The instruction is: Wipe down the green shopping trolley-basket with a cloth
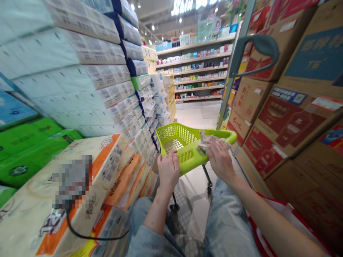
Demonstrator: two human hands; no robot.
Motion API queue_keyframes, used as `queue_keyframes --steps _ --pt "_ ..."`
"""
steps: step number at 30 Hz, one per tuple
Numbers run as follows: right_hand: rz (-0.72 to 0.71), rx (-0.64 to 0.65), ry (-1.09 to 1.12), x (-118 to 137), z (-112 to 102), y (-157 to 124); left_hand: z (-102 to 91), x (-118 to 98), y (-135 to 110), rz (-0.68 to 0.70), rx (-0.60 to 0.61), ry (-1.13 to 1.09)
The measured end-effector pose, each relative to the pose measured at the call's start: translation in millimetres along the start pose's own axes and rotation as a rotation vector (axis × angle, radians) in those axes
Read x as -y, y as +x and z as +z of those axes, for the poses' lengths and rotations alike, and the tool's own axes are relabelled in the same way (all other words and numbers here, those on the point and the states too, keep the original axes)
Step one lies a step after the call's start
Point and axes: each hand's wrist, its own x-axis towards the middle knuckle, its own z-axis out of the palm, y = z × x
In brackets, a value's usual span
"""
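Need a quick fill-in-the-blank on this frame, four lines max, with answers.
1. The wheeled shopping cart is made of bright ____ plastic.
2. The left hand sits on the cart's ____.
3. The right hand has a crumpled packet under its ____.
4. Stacked tissue packs line the person's ____ side, and cardboard cartons line the other.

green; rim; fingers; left

wrapped stacks of white tissue packs rise left of the pale tiled aisle floor, brown cardboard cartons with red print stand to its right, and long shelves of boxed goods line its far end.
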Motion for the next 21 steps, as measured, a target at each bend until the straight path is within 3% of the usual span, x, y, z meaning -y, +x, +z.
queue_keyframes --steps 5,15,18,21 --pt "-0.061 0.147 0.053 3 -8 14 -1.6 -2 -3 0.000 0.025 0.013" --pt "0.296 0.583 -0.323 -32 -18 71 9.7 -31 -15 0.144 0.100 -0.049" --pt "0.317 0.636 -0.320 -42 -18 78 11.3 -36 -19 0.177 0.134 -0.132" --pt "0.292 0.611 -0.282 -52 -18 77 10.0 -31 -16 0.165 0.201 -0.249"
